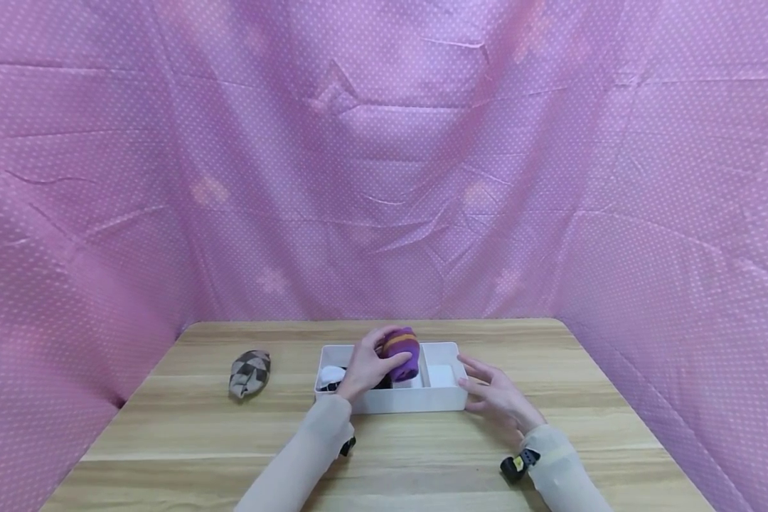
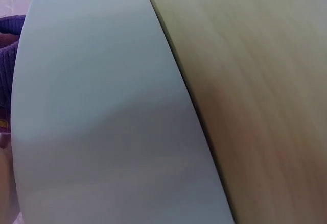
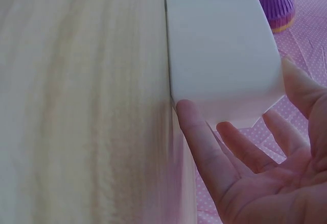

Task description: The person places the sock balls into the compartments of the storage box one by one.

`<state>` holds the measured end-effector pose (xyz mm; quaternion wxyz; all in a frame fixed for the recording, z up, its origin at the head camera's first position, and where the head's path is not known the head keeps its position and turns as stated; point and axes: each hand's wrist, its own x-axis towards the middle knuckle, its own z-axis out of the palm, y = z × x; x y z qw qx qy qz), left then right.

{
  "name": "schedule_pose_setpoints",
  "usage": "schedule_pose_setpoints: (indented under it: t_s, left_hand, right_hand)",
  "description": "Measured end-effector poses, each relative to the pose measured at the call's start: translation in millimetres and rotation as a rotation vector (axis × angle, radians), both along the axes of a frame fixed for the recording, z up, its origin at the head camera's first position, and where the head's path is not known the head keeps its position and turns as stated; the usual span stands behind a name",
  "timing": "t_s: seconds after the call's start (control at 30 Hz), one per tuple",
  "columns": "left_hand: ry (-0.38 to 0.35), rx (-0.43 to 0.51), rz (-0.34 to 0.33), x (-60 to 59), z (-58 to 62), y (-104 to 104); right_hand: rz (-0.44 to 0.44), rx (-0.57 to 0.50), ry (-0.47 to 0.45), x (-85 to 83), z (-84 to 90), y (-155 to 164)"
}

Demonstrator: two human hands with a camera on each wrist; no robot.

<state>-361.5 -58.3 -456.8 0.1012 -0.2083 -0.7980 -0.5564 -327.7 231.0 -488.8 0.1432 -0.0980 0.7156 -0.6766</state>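
A purple sock bundle [image 1: 401, 353] with an orange stripe is pinched between the fingers and thumb of my left hand [image 1: 366, 366], over the middle of a white divided box [image 1: 409, 402]. Part of it also shows past the box wall in the left wrist view. My right hand [image 1: 496, 391] touches the right end of the box, its fingers spread along that end in the right wrist view. A white and black bundle [image 1: 331, 377] lies in the left compartment. Something black beneath my left hand is mostly hidden. The right compartment shows its white floor.
On the left of the wooden table [image 1: 166, 427] lies a grey and brown checked sock bundle [image 1: 250, 373], apart from the box. Pink dotted cloth [image 1: 384, 178] hangs behind the table and along both sides.
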Motion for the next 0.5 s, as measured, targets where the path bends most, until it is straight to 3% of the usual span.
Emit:
schedule_pose_setpoints:
  t_s: [0.23, 0.37, 0.5]
  left_hand:
    - [-0.031, -0.01, 0.015, -0.2, -0.3, 10.1]
    - [-0.024, -0.066, 0.038, -0.7, 1.3, 15.8]
    - [-0.041, -0.101, 0.018, -0.7, -0.2, 19.7]
  right_hand:
    - [0.006, 0.007, -0.005, 0.0, 0.4, 1.2]
    - [-0.003, 0.014, -0.002, 0.6, 2.1, 1.4]
    - [0.004, 0.012, 0.0, 0.0, 1.8, 1.2]
